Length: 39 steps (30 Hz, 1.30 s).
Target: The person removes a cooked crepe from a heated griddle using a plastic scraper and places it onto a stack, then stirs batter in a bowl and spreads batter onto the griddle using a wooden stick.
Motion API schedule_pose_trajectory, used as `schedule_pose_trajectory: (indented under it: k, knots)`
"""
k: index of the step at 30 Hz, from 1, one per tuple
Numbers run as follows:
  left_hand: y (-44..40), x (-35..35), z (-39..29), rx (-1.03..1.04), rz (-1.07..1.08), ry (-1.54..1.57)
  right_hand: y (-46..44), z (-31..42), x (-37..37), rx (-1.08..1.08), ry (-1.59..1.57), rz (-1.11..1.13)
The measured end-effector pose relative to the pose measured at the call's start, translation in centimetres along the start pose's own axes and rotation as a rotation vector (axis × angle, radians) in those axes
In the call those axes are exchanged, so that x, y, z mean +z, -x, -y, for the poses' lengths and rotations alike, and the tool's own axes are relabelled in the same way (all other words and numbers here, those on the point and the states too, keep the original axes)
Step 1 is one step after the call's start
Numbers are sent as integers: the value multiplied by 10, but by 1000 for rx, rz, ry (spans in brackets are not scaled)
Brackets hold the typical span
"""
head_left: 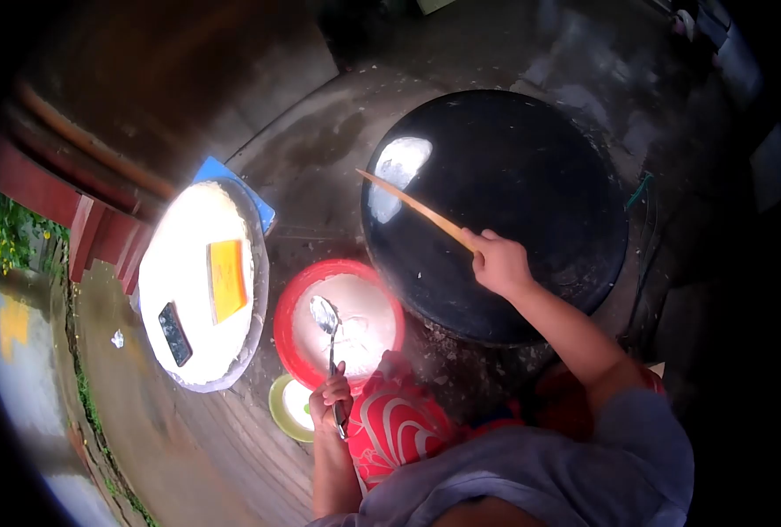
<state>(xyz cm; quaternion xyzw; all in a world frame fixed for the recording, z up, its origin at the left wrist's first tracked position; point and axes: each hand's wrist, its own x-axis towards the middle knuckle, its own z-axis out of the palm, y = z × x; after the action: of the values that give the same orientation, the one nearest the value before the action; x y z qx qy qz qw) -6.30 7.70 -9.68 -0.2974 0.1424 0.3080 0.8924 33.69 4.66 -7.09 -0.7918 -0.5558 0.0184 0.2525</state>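
My left hand (329, 400) is closed round the handle of a metal spoon (324, 314). The spoon's bowl is over a red basin (283, 327) holding a pale, whitish mixture (362, 321); whether it touches the mixture I cannot tell. In my right hand (501, 263) is a long, flat wooden stick (417, 206) with a pointed tip, its fingers wrapped round one end. The stick reaches across a large round black griddle (513, 184). Near the griddle's left edge is a bright white patch (401, 165), partly behind the stick; glare blurs what it is.
Left of the basin stands a round white-topped surface (188, 263), overexposed, with a yellow-orange packet (227, 279) and a dark phone (175, 334). A blue item (254, 202) shows behind it. A green bowl (278, 413) with white contents sits beside the basin. Cables (645, 237) hang right of the griddle.
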Motion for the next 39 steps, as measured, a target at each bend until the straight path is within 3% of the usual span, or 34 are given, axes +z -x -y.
schedule_pose_trajectory:
  k: [3,7,8,9,10,13,16,17,20,24,26,27,30,33,35,37,39]
  knots:
    - [4,-15,-5,18,-12,46,-31,-28,-9,33,303,-64]
    - [6,-17,-7,86,-58,51,-22,-6,4,201,-166,-73]
    - [5,-18,-8,85,-35,37,-11,5,4,65,-78,-110]
    - [2,-16,-7,81,-33,38,-10,12,-4,48,41,59]
    - [2,-14,-5,100,-49,20,-16,-3,1,36,157,11]
    - [4,-16,-4,112,-77,13,-45,-45,-8,134,374,-45]
    - [3,-18,-9,91,-65,15,-42,-10,-10,438,-114,22]
    - [2,-20,-10,87,-52,17,-30,-2,4,277,-114,-76]
    - [-1,-15,-4,114,-93,22,-33,18,9,-43,211,14]
    - [1,-12,-3,111,-100,6,-67,-40,2,135,428,-92]
    - [2,-18,-10,92,-81,12,-57,-35,-1,389,71,-39]
    - [2,-18,-11,79,-75,8,-45,-22,-2,392,78,-51]
    - [0,-23,-12,82,-47,-7,-27,-8,3,121,199,15]
    - [0,-19,-10,87,-97,-21,-56,-69,-16,272,399,-40]
    - [-1,-15,-15,65,-84,-28,-57,-66,-22,383,337,9]
    - [-3,-18,-18,33,-63,-19,-47,-43,-3,449,73,-78]
    - [-3,-22,-19,14,-50,-4,-42,-10,-1,217,94,-73]
